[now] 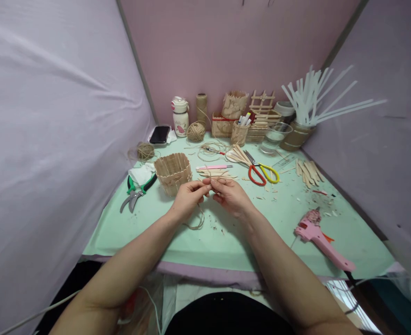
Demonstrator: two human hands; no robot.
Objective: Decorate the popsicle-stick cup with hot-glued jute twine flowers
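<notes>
Pink glue gun (322, 239) lay right; red-and-yellow scissors (261, 171) at centre; green pliers (135, 190) left; phone (159, 134) and twine ball (195, 131) behind.

Table cover (247, 242): pale mint green, lilac strip along the near edge. Scissors (261, 172): one red handle, one yellow. Pliers (137, 190), left: green and black grips. Glue gun (319, 237), near right: pink. Stick basket (173, 173) — pale raw wood. Bottle (180, 117), far left — white, pink flower print. Phone (159, 134): black. Backdrop: dusty pink.

Scissors (263, 171) right of basket (173, 172)
</notes>
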